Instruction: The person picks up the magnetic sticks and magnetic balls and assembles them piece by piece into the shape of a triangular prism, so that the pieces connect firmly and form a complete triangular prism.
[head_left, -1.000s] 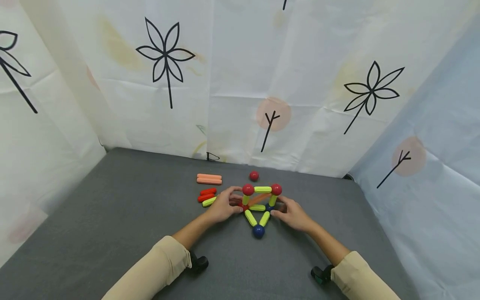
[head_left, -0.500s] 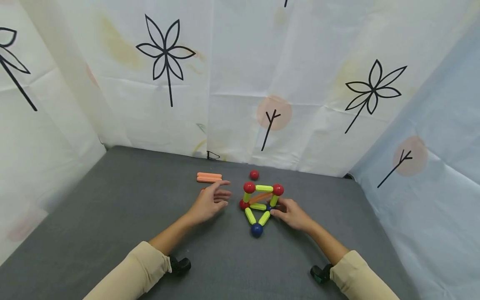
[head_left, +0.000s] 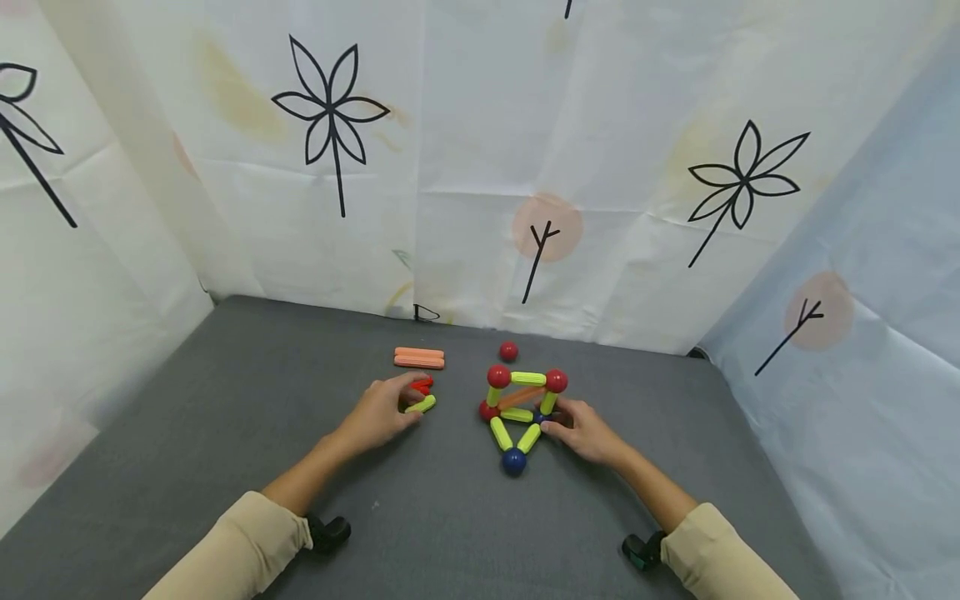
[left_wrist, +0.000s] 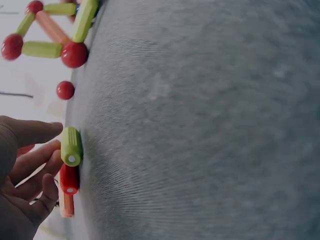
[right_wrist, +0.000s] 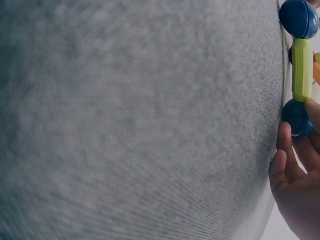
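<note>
left hand (head_left: 378, 410) sits on the loose sticks left of the build, fingers curled around the yellow-green stick (head_left: 421, 405), thumb over it, fingertips (left_wrist: 47, 160) touching its side in the wrist view. looks like a light pinch, not lifted yet, stick on the grey mat (head_left: 225, 400). its long axis runs roughly left-right across me, tilted a bit away at the right end. red stick (left_wrist: 69, 179) lies just beside it, touching or nearly, partly under my fingers. right hand (head_left: 581, 429) is against the right side of the ball-and-stick frame (head_left: 521, 408), fingers curled at the lower blue ball (right_wrist: 296, 117); whether it pinches or just steadies it, cannot tell for sure, reads as holding. frame lies to the right of my left hand, near but apart, so the stick has to travel right. stick is short, ribbed, rounded ends, pale cap at the tip. two peach sticks (head_left: 418, 357) and a loose red ball (head_left: 508, 351) lie further back.
</note>
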